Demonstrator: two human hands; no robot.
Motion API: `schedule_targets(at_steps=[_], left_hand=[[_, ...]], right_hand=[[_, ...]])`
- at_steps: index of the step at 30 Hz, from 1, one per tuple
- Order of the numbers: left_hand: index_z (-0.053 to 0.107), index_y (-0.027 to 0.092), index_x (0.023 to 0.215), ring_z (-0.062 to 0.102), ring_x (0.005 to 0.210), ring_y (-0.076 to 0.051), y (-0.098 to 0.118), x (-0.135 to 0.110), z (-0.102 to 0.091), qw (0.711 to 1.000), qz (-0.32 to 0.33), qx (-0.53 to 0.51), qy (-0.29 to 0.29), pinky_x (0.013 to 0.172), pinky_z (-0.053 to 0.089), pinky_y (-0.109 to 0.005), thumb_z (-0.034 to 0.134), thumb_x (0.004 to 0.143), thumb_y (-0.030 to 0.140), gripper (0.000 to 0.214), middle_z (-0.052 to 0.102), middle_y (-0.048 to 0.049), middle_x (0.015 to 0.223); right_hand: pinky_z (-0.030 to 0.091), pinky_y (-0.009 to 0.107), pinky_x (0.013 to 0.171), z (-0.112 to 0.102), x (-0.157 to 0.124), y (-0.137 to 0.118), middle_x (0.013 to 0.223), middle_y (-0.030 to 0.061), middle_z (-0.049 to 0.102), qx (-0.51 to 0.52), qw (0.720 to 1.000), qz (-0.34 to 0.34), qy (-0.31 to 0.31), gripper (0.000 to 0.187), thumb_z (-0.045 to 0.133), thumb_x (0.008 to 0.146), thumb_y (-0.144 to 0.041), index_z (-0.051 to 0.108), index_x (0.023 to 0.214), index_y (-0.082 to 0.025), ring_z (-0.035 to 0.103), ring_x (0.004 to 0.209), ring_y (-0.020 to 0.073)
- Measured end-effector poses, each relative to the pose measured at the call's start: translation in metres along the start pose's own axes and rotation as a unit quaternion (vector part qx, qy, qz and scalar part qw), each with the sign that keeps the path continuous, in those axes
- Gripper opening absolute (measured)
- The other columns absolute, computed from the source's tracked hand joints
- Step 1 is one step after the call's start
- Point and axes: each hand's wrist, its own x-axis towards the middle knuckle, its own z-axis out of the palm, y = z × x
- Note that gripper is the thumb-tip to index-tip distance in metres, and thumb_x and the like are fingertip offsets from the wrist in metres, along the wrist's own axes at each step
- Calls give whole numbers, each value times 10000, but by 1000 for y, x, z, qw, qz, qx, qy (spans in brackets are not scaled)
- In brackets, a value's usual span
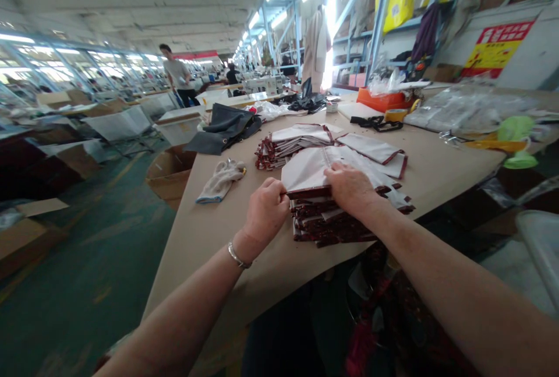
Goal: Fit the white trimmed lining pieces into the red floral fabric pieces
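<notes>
A white fabric piece with dark red edging (305, 168) lies on top of a thick stack of similar pieces (323, 228) at the table's near edge. My left hand (267, 209) pinches its near left corner; a metal bracelet circles that wrist. Farther right, my right hand (351, 187) grips the same piece along its near edge, thumb on top; the other fingers are partly hidden. Just behind is a second pile of folded white pieces (299, 135) with red edges. A few more white pieces (375, 148) lie to the right of that pile.
A work glove (222, 180) lies on the brown table (196, 249) at left, before dark grey fabric (225, 129). An orange box (382, 99), black straps (378, 123) and plastic bags (467, 110) sit toward the back right. A cardboard box (170, 173) stands off the left edge. People are farther back.
</notes>
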Motion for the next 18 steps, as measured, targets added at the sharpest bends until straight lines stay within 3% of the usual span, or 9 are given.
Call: schedule_targets(at_steps=[3,5,6,7,9,12,14,16,18], left_hand=[[525,194,663,484,626,-131,4,-9,0,999,-25,-32,4,603,379,-260,515,712,109,98,519,8,688],[532,193,682,471,583,-118,15,-18,0,987,-83,-135,6,566,387,-242,507,705,107,93,507,26,637],[535,195,706,470,554,-111,24,-24,-1,967,-128,-219,7,533,392,-228,507,709,117,83,505,36,619],[535,197,732,474,529,-104,34,-31,-3,932,-178,-315,3,497,398,-214,516,717,135,66,510,44,612],[521,202,779,507,509,-101,59,-48,-8,822,-270,-501,-18,444,426,-200,564,737,197,60,545,48,636],[501,200,786,578,561,-118,92,-78,-7,671,-357,-642,-96,479,498,-225,658,744,300,191,596,31,671],[513,198,784,571,542,-115,105,-100,3,631,-398,-651,-136,458,483,-215,686,728,330,224,601,29,666],[558,181,732,495,463,-85,112,-120,16,648,-399,-613,-211,395,399,-180,692,708,307,186,563,40,595],[582,156,622,401,418,-54,115,-136,25,663,-350,-565,-343,374,308,-163,696,686,256,164,499,50,508]], right_hand=[[491,373,733,-15,-24,6,1043,155,663,42,996,62,39,351,434,832,-106,594,1144,-132,650,897,284],[490,383,791,-20,-54,2,1044,138,671,99,991,49,71,389,442,821,-105,572,1187,-133,643,928,275],[489,385,806,-20,-72,-1,1039,130,671,122,989,33,77,382,439,818,-97,584,1169,-136,638,937,271],[490,387,805,-17,-92,-5,1024,126,671,142,987,17,71,361,430,817,-90,605,1129,-137,635,929,269],[497,391,764,-4,-134,-11,948,120,674,183,982,2,34,331,399,818,-79,647,1030,-138,637,870,266],[501,377,705,23,-192,-14,831,95,672,314,948,49,-35,311,373,854,-135,675,921,-160,638,766,247],[509,356,693,38,-221,-12,793,71,673,465,873,139,-58,279,419,882,-266,687,893,-190,639,738,233],[522,334,670,46,-242,-13,781,53,678,611,748,255,-55,271,483,864,-396,696,900,-232,643,738,228],[519,312,589,48,-257,-17,751,40,674,689,640,339,-41,254,536,816,-450,694,894,-267,636,698,223]])
